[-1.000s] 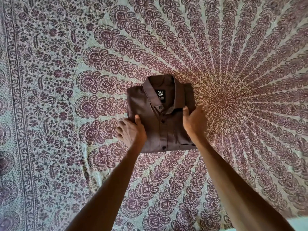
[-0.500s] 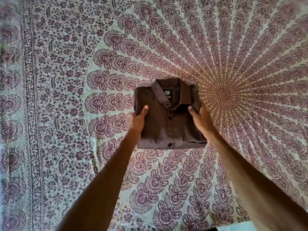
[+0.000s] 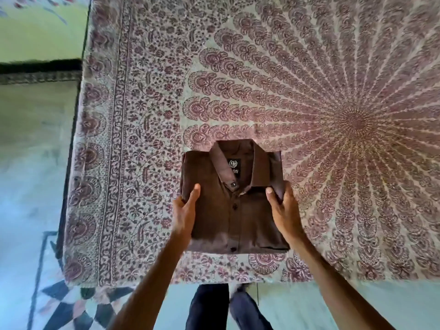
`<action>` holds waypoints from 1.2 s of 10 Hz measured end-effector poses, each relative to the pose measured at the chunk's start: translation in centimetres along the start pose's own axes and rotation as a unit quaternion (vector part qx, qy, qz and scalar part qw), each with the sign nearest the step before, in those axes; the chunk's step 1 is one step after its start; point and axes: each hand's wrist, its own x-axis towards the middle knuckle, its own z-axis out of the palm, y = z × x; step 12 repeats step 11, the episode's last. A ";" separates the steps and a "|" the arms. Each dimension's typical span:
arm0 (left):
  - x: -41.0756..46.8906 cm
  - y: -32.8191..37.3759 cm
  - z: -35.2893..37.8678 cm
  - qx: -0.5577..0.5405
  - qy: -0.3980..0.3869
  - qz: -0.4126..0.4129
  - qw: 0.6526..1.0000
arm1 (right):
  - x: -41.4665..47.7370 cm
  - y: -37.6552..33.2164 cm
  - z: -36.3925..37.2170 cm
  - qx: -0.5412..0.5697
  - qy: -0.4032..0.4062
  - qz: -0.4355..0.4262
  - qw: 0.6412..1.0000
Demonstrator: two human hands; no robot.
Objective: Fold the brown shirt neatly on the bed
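Note:
The brown shirt (image 3: 228, 210) is folded into a compact rectangle, collar and black label facing up, buttons down its middle. It is over the near part of the bed (image 3: 333, 91). My left hand (image 3: 184, 211) grips its left edge with the thumb on top. On the right edge my right hand (image 3: 284, 211) grips the same way, thumb near the collar. Fingers of both hands are tucked under the shirt and hidden. I cannot tell if the shirt rests on the bed or is lifted slightly.
The bed wears a cream sheet with a maroon mandala print; its near edge (image 3: 190, 281) and left edge (image 3: 78, 163) show. Beyond them lies pale floor with a dark star tile pattern (image 3: 71, 308). My legs in dark trousers (image 3: 226, 308) stand at the near edge.
Both hands have closed on the shirt's sides. The shirt has come toward the bed's near edge, and the view has pulled back, now showing the floor and my legs.

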 end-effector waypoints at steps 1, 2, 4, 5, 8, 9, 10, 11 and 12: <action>-1.4 -1.4 -6.6 -0.003 0.024 0.014 1.000 | -4.2 -1.6 4.7 -0.008 -0.018 0.000 1.000; -1.4 -2.2 -13.6 -0.005 0.062 0.016 0.998 | -7.5 -3.9 10.1 -0.001 -0.042 0.004 0.999; 2.6 -2.2 -24.5 -0.006 0.082 0.035 0.996 | -10.7 -6.5 21.4 0.009 -0.049 0.038 0.998; 5.8 -2.2 -27.7 0.003 0.069 0.050 0.996 | -10.6 -6.3 26.3 -0.006 -0.023 0.029 0.999; 11.0 -3.0 -34.1 0.051 0.086 0.074 0.992 | -11.0 -6.8 34.8 -0.063 0.041 -0.005 0.997; 10.8 -3.4 -34.9 0.095 0.080 0.079 0.989 | -11.9 -6.6 35.4 -0.116 0.041 0.001 0.992; 10.8 -3.4 -34.9 0.114 0.090 0.094 0.985 | -11.9 -6.3 35.4 -0.134 0.054 -0.026 0.989; 10.6 -3.4 -34.9 0.181 0.197 0.135 0.954 | -12.2 -6.2 35.6 -0.181 0.119 -0.044 0.975; 10.6 -3.4 -34.9 0.181 0.197 0.135 0.954 | -12.2 -6.2 35.6 -0.181 0.119 -0.044 0.975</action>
